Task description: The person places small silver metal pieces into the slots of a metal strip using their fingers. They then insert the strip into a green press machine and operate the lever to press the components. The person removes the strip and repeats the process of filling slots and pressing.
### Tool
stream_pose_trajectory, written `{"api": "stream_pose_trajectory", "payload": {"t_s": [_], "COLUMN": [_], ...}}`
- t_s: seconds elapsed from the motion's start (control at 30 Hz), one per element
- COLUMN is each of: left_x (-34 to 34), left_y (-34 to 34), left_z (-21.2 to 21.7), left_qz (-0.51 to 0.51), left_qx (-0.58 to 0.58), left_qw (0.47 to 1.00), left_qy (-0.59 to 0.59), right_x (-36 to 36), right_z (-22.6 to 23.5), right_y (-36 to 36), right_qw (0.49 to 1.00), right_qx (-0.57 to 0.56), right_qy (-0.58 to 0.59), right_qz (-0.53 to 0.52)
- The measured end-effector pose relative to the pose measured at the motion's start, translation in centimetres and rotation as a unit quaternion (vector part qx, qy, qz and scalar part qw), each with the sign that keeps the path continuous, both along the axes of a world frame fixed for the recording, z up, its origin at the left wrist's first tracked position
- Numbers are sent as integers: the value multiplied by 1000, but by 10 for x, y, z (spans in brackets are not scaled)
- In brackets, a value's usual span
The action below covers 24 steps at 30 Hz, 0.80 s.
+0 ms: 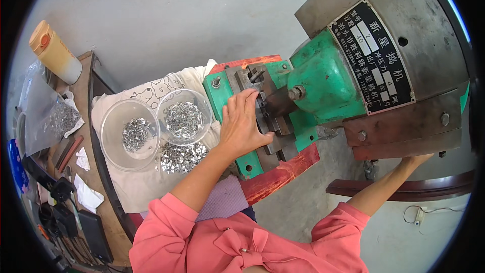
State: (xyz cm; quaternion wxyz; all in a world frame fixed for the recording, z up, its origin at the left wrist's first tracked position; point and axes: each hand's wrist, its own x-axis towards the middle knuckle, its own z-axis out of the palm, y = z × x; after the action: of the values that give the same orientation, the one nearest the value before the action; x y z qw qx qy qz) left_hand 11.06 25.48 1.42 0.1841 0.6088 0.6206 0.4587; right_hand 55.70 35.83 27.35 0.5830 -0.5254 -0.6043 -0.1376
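Note:
My left hand (242, 124) reaches onto the dark metal die (277, 121) of a green bench press (328, 81). Its thumb and fingertips are spread apart, touching the die's near side at two places, and nothing shows between them. My right hand (418, 160) is raised at the far right, under the brown metal plate (404, 131) on the press head; its fingers are hidden behind that plate. Beside my left forearm are two clear plastic tubs, one with small flat metal bits (135, 134), the other with thin curved metal pieces (184, 120).
A loose heap of shiny metal bits (183, 158) lies on the pale cloth (121, 184) in front of the tubs. Left of it, a wooden table (108, 222) holds a yellow-and-white bottle (55, 53), a clear bag (48, 119), crumpled tissue (88, 193) and dark tools. The press stands on a worn red base (283, 174).

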Motion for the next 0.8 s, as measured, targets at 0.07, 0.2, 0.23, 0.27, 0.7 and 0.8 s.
{"api": "stream_pose_trajectory", "payload": {"t_s": [0.07,0.2,0.23,0.27,0.7,0.8], "left_x": [2,-1,-1,-1,3,2], "left_y": [2,0,0,0,1,-1], "left_z": [1,1,0,0,0,0], "left_qz": [-8,1,0,0,-13,-2], "left_qx": [5,-7,-7,-6,1,-11], "left_qw": [1000,1000,1000,1000,1000,1000], "left_qy": [-14,-6,-8,-9,-23,-10], "right_x": [-13,-52,-64,-75,-79,-56], "right_z": [30,70,84,96,53,-32], "right_y": [-9,4,5,7,3,9], "right_qw": [999,994,991,989,996,995], "right_qx": [-14,-74,-90,-105,38,86], "right_qy": [-37,-82,-96,-107,-75,-2], "right_qz": [-8,12,15,19,26,55]}}
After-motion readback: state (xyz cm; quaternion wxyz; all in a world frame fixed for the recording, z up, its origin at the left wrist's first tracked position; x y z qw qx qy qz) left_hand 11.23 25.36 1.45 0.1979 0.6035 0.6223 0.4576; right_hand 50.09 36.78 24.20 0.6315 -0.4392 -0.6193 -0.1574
